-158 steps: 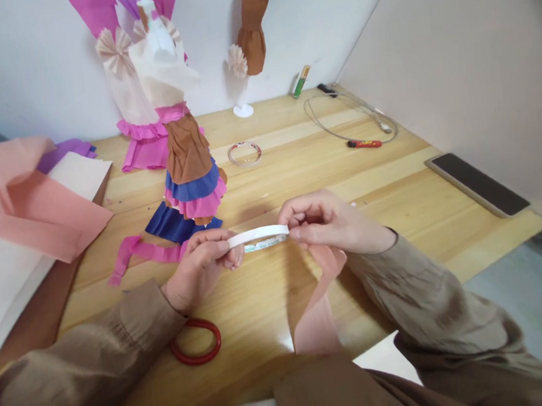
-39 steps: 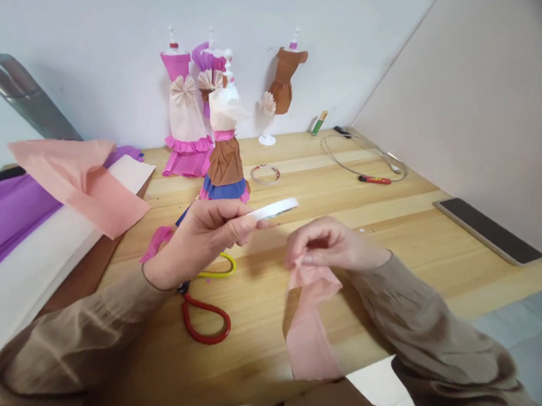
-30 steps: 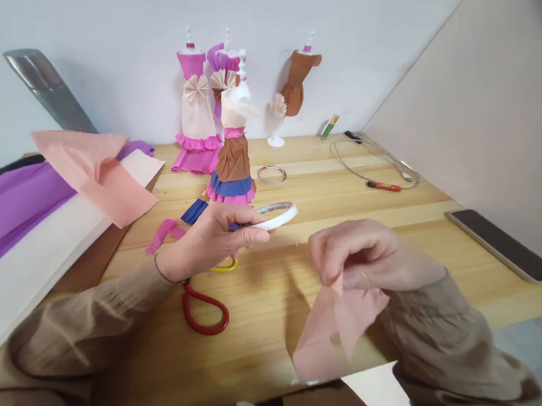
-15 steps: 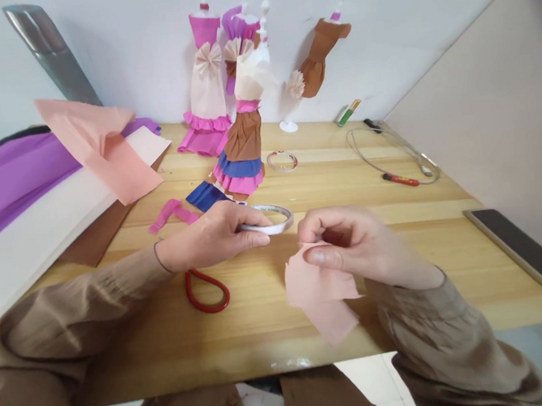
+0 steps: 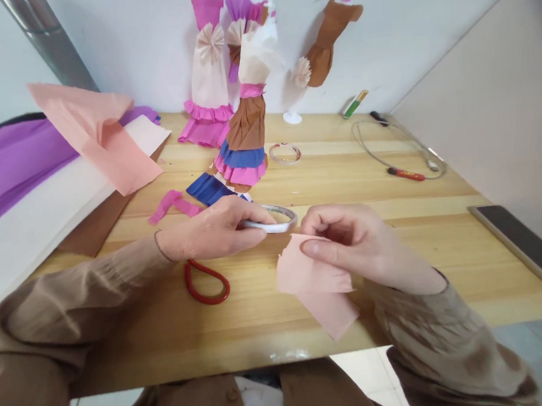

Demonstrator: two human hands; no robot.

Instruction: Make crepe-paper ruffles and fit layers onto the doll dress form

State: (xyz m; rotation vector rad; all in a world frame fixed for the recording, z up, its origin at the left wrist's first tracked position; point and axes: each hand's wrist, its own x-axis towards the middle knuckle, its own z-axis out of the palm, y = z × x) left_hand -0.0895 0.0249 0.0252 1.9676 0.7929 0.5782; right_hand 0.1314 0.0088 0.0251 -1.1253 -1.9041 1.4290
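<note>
My left hand (image 5: 215, 228) is closed on a roll of tape (image 5: 285, 225), thumb and fingers pinching its near side above the table. In my right hand (image 5: 362, 245) a piece of pale pink crepe paper (image 5: 310, 270) is pinched between thumb and fingers, and it hangs toward the table's front edge. A strip of the same pink paper (image 5: 334, 316) shows below it; whether the two are joined I cannot tell. Under my left wrist lies a red looped handle (image 5: 207, 293), perhaps of scissors, its other end hidden. Blue paper (image 5: 206, 189) and a magenta paper strip (image 5: 174, 205) lie behind that hand.
Several small mannequins in paper dresses (image 5: 250, 121) stand at the back wall. Crepe paper sheets (image 5: 16, 171) are piled at the left. Another tape roll (image 5: 285, 154), a green tube (image 5: 355, 105), a cable (image 5: 366, 148) and a phone (image 5: 527, 244) lie on the table (image 5: 440, 243).
The view has tipped slightly downward. The pink paper in my right hand has shifted a little left, closer to the tape roll. Both hands keep their hold.
</note>
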